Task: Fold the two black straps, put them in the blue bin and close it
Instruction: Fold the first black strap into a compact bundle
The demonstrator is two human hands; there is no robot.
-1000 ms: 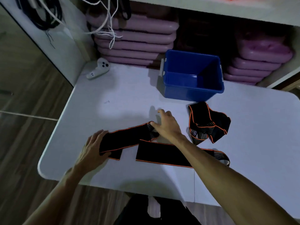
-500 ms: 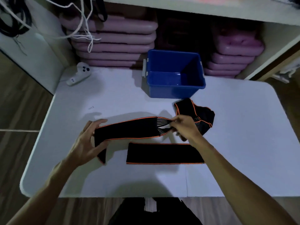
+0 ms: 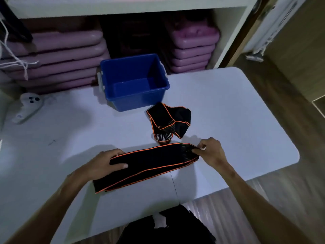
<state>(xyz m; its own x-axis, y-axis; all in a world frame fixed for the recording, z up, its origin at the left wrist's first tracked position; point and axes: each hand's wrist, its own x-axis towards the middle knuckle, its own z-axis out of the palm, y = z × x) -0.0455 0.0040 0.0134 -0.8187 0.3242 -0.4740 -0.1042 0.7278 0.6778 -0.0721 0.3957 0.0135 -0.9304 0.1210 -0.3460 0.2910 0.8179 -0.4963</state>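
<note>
A long black strap with orange edging [image 3: 149, 164] lies doubled over on the white table [image 3: 228, 120], its upper layer stacked on the lower one. My left hand [image 3: 103, 162] grips its left fold, thumb on top. My right hand [image 3: 210, 151] pinches the strap's striped right end. A second black strap [image 3: 168, 120] lies crumpled just beyond, between the first strap and the blue bin [image 3: 109, 80]. The bin stands open and empty at the back of the table. No lid is in view.
A white game controller [image 3: 29, 106] lies at the table's far left. Stacks of purple cases [image 3: 52, 59] fill the shelf behind the bin. White cords [image 3: 10, 55] hang at the left. The table's front edge is close to my body.
My right hand has carried the strap's striped end to the right and toward me, laying the upper length over the lower one. My left hand stays on the left fold. The camera has shifted.
</note>
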